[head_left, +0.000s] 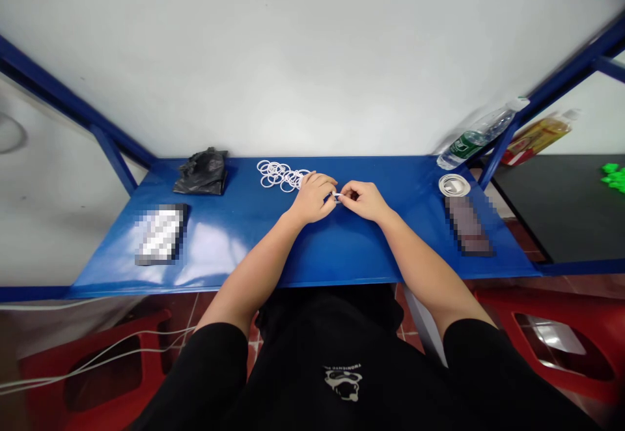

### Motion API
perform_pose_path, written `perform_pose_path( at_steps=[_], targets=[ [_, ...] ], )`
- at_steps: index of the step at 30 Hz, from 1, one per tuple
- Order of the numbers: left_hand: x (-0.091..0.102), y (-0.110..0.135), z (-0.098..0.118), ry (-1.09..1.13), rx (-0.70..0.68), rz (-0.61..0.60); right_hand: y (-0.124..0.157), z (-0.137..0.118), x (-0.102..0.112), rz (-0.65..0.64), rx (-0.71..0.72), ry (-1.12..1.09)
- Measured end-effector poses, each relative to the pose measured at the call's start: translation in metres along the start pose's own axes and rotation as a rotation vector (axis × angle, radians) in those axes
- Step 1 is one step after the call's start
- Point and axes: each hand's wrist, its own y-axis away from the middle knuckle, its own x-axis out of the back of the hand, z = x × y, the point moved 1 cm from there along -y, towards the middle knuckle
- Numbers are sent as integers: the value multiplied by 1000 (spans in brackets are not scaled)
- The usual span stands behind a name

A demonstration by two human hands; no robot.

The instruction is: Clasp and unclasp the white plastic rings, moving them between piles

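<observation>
behind hands (336, 198), white rings (280, 175), black bag (202, 172)

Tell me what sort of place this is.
Likely a workbench for hand assembly: a blue table against a bare white wall, a heap of white rings by the left hand, which with the right hand pinches a small white piece, and red plastic stools beneath.

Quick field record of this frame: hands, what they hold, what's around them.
left hand: pinches a small white ring
right hand: pinches the same ring from the other side
ring pile: white, just behind the left hand
surface: blue table
table left: black plastic bag
table right: coiled white cable, water bottle
</observation>
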Motion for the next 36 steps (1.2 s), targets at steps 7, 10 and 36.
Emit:
perform_pose_path(
  at_steps=[7,10,36],
  targets=[
    [-3,-1,-3,2,-10,-22,0,-1,-4,-37,23,12],
    [-3,-1,-4,-4,-2,-29,0,-2,-6,-49,20,5],
    [2,0,-4,-1,36,65,1,-1,-5,-46,14,-2]
  ],
)
